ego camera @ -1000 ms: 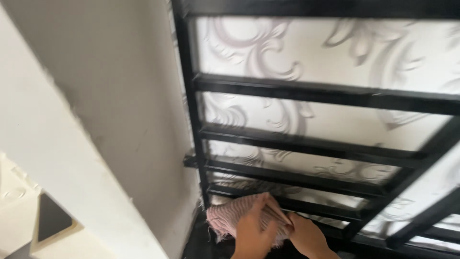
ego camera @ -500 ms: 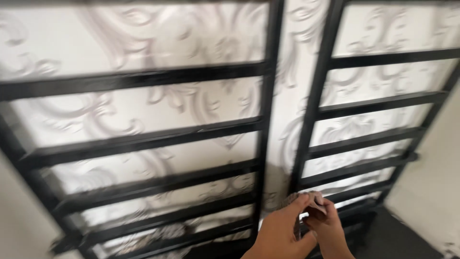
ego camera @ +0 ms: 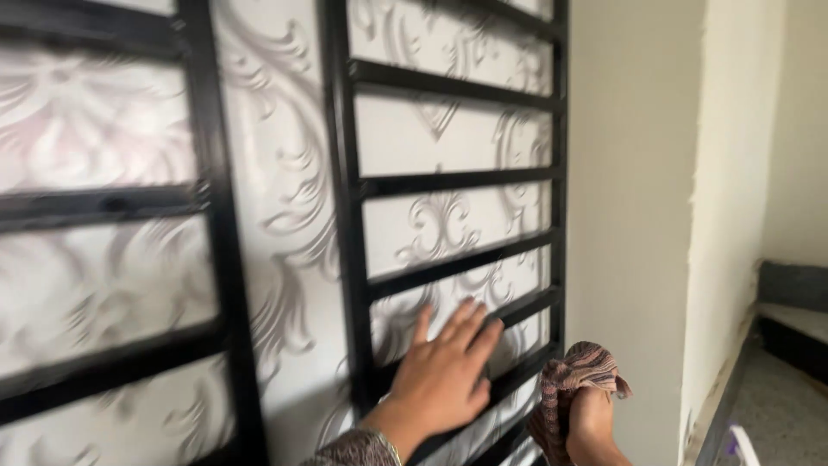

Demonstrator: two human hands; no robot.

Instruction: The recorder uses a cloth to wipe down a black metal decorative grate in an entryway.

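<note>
My left hand [ego camera: 444, 371] lies flat against the black metal grille [ego camera: 345, 216], fingers [ego camera: 470, 321] spread wide over a lower crossbar and the frosted glass [ego camera: 440, 229] with its scroll pattern behind it, as if bracing me against the panel. My right hand [ego camera: 591, 423] hangs low beside the grille's right edge, its fingers closed around a bunched pinkish striped cloth [ego camera: 578, 367], which is gathered up and spills over the top of my fist, clear of the bars. The plain white wall [ego camera: 630, 190] stands just to the right.
</note>
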